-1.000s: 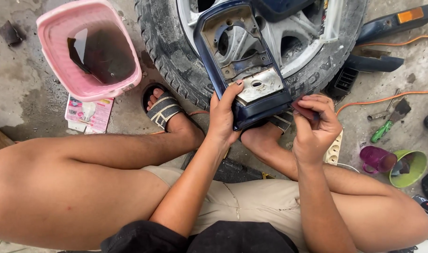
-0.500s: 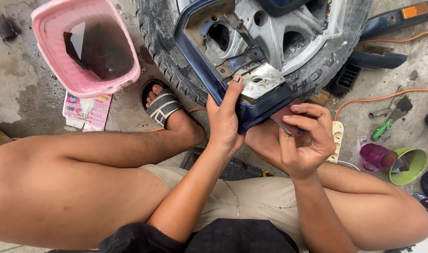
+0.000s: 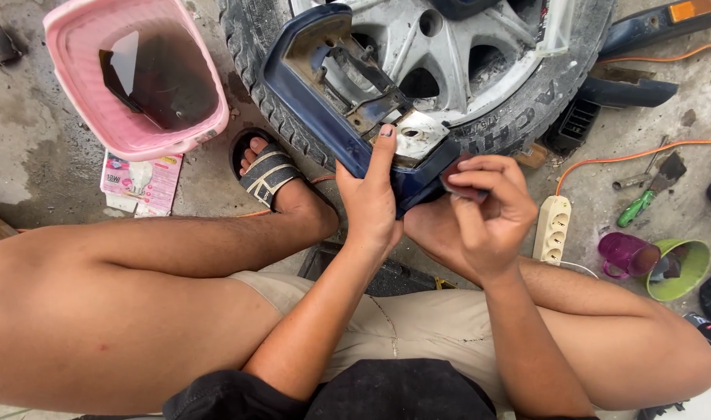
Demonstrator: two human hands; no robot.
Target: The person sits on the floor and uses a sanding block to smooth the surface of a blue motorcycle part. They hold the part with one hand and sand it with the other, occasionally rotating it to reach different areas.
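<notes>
A dark blue car body part (image 3: 313, 93) with a rusty metal bracket inside leans against a tyre with a silver alloy wheel (image 3: 449, 54). My left hand (image 3: 371, 194) grips the part's lower edge, index finger stretched up along it. My right hand (image 3: 472, 214) holds a small dark reddish pad (image 3: 455, 175) pressed against the part's lower right corner. I sit on the ground with bare knees either side of my arms.
A pink plastic basin (image 3: 134, 78) with dark water stands at the upper left, a small carton (image 3: 141, 180) below it. My sandalled foot (image 3: 270, 175) rests by the tyre. A white power strip (image 3: 551, 228), orange cable (image 3: 643, 152), green-handled tool (image 3: 635, 208), purple cup (image 3: 624, 253) and green cup (image 3: 678, 272) lie right.
The blue part has tilted and shifted left, showing more of its inner bracket. My right hand has moved down to the part's lower right corner with the pad.
</notes>
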